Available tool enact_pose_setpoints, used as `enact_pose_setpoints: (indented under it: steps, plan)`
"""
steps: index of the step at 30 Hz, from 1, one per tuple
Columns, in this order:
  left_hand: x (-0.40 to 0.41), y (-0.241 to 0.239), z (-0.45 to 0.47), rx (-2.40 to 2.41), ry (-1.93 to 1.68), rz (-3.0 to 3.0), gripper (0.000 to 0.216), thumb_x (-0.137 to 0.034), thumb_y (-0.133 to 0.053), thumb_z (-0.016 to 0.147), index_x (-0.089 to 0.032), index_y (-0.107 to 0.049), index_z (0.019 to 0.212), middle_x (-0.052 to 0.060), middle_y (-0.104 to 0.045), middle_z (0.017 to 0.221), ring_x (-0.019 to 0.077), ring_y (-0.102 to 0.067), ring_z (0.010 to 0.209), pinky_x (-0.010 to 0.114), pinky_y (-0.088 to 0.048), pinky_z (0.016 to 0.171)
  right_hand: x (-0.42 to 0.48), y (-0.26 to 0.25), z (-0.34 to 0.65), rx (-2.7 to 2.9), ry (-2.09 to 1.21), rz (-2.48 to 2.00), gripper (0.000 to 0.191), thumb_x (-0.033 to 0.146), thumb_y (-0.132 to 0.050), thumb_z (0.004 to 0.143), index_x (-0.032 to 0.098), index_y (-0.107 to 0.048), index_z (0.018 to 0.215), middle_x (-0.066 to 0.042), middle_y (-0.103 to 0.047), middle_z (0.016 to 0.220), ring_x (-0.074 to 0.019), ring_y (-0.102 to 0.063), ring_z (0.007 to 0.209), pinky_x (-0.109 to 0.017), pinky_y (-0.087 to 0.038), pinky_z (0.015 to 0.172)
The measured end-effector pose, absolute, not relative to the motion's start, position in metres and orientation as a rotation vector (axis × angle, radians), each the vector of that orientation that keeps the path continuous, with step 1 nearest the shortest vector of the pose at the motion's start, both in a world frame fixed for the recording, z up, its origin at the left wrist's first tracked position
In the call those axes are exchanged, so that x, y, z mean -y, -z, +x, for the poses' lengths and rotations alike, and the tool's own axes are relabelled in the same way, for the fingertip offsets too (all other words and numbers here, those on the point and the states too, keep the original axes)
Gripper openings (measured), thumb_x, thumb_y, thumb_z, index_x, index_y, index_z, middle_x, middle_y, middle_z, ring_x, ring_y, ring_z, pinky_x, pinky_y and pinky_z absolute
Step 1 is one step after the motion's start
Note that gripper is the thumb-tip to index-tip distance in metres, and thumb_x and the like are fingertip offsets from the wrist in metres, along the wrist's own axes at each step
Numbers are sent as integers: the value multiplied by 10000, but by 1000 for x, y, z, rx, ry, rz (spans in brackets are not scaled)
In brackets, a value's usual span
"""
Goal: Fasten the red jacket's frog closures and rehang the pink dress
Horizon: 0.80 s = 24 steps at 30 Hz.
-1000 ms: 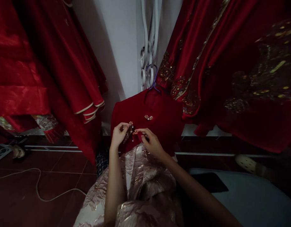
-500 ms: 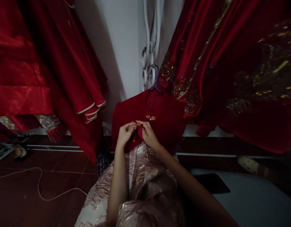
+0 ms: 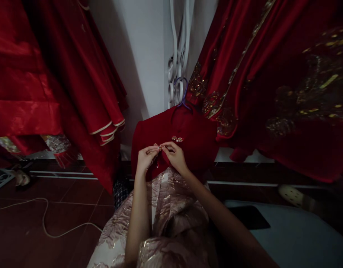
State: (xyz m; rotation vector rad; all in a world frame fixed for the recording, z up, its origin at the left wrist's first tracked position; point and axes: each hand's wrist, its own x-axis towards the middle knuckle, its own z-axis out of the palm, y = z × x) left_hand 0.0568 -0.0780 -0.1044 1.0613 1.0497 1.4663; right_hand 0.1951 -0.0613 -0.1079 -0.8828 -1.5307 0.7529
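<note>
A dark red garment (image 3: 201,136) hangs in front of me on a purple hanger (image 3: 185,97). Near its neck opening sits a flower-shaped clasp (image 3: 177,139) with pearl-like beads. Lower down, my left hand (image 3: 145,159) pinches a second, similar beaded clasp (image 3: 155,144) at the garment's front edge. From the other side, the thumb and forefinger of my right hand (image 3: 176,156) close on the same clasp, their tips meeting my left fingertips. The fingers cover most of this clasp. Pinkish brocade fabric (image 3: 185,208) lies below my hands.
Red garments (image 3: 85,74) hang on the left, and sequined red ones (image 3: 257,82) on the right. White scrolled metalwork (image 3: 174,63) stands behind the hanger. A dark flat object (image 3: 252,217) lies on a pale surface (image 3: 297,234). A cable (image 3: 45,219) crosses the tiled floor.
My right fingers have drawn in slightly to the left, the thumb now up at the clasp beside the forefinger. My left hand has shifted slightly left.
</note>
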Motion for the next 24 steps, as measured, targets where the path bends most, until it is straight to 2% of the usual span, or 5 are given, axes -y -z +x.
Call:
enact_pose_setpoints:
  steps: [6,13,20,24]
  plan:
    - [78,103,54,-1057,-1467,1042,276,-151,-722,572,-103,-688,841,94,-703,830,137,-642,767,281,-474,824,67,102,192,1411,-806,-855,175,328,-599,746,178,-624,832,-53,-682,876,-164,-642,828,-286,-519,760]
    - [79,99,63,-1048,-1459,1009,359,-208,-781,534,-92,-678,858,101,-705,861,157,-651,793,319,-476,867,72,96,188,1371,-783,-865,159,307,-572,761,182,-649,823,-48,-686,904,-166,-644,843,-290,-528,764]
    - [76,104,65,-1066,-1517,987,315,-220,-767,548,-91,-679,822,105,-707,849,166,-659,789,334,-490,852,73,94,190,1468,-676,-928,161,315,-556,770,199,-649,832,-34,-683,915,-163,-632,879,-309,-521,788]
    - [75,106,65,-1066,-1521,975,313,-200,-757,550,-91,-681,834,109,-706,850,162,-658,789,330,-488,855,69,93,193,1508,-667,-921,126,281,-560,756,193,-620,823,-24,-672,863,-148,-637,817,-298,-526,768]
